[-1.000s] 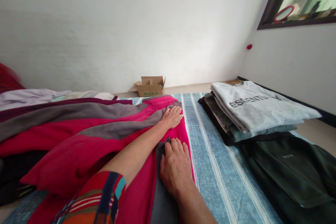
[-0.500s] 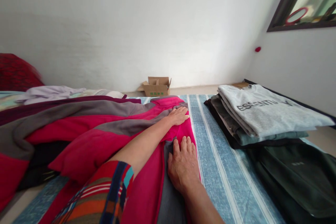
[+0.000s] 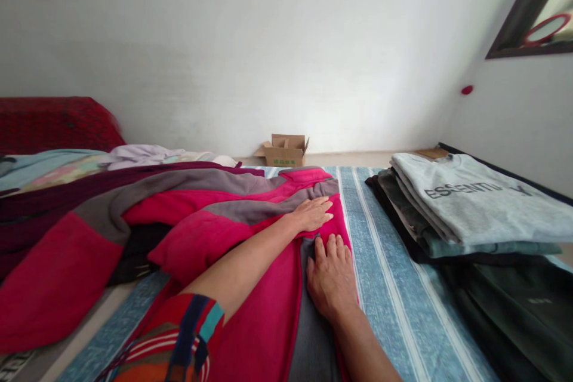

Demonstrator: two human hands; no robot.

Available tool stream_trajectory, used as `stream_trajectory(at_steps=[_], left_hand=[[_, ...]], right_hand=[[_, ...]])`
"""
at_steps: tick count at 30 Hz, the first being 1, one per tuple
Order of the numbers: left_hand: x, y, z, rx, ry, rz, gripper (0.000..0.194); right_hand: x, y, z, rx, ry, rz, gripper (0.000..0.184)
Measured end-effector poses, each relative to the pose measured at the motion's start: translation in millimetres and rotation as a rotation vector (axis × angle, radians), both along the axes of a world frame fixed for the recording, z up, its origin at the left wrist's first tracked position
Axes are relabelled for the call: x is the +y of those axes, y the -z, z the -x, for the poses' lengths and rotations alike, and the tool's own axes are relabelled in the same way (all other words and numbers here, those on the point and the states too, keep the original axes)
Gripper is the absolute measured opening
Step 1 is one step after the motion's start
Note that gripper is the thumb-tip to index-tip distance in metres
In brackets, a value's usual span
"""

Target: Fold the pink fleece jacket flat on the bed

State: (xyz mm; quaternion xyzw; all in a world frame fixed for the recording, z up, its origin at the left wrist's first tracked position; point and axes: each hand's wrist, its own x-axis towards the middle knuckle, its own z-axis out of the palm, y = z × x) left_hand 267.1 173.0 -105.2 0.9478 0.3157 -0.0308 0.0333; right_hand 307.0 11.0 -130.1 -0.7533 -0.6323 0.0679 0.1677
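Observation:
A pink and grey fleece jacket (image 3: 255, 304) lies spread on the striped bed sheet, its sleeve (image 3: 54, 292) stretched out to the left. My left hand (image 3: 313, 213) rests flat on the jacket's upper part near its right edge, fingers extended. Closer to me, my right hand (image 3: 332, 274) lies palm down along the same edge, over the grey panel, with its fingers slightly spread. Neither hand grips anything. Part of the jacket is hidden under my left forearm and its colourful sleeve.
To the right is a stack of folded clothes topped by a grey printed shirt (image 3: 474, 197), beside a dark garment (image 3: 519, 310). A cardboard box (image 3: 284, 152) stands by the wall. Maroon clothing (image 3: 40, 209) and a lilac cloth (image 3: 138, 156) lie left, on the blue striped sheet (image 3: 380, 286).
The view has turned left, so the scene shifts rightward. My left hand has slid slightly toward me over the jacket. My right hand stays at its edge.

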Motion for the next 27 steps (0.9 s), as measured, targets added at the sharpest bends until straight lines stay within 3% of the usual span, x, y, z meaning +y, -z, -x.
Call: stream_trajectory(at_steps=[6, 11, 15, 19, 22, 25, 27], left_hand=[[-46, -18.3, 43, -0.114, 0.001, -0.141, 0.028], [-95, -15.6, 95, -0.235, -0.115, -0.185, 0.034], [-143, -12.6, 129, -0.354, -0.118, -0.172, 0.033], [-183, -17.1, 161, -0.556, -0.152, -0.283, 0.027], [-197, -23.6, 188, -0.702, -0.317, -0.399, 0.02], [-199, -26.0, 215, -0.756, -0.632, -0.381, 0.012], [-194, -24.0, 228, -0.779, -0.86, -0.314, 0.018]], right_hand=[[-2, 1.0, 0, -0.047, 0.003, -0.012, 0.05], [-2, 2.5, -1, -0.078, -0.014, 0.006, 0.05], [-4, 5.3, -1, -0.107, -0.007, 0.03, 0.051], [-4, 8.1, -1, -0.132, -0.014, 0.046, 0.051], [-4, 10.5, -3, -0.162, -0.03, 0.054, 0.051], [-4, 13.3, -5, -0.188, -0.038, 0.049, 0.051], [-4, 15.4, -6, -0.204, -0.038, 0.039, 0.051]])
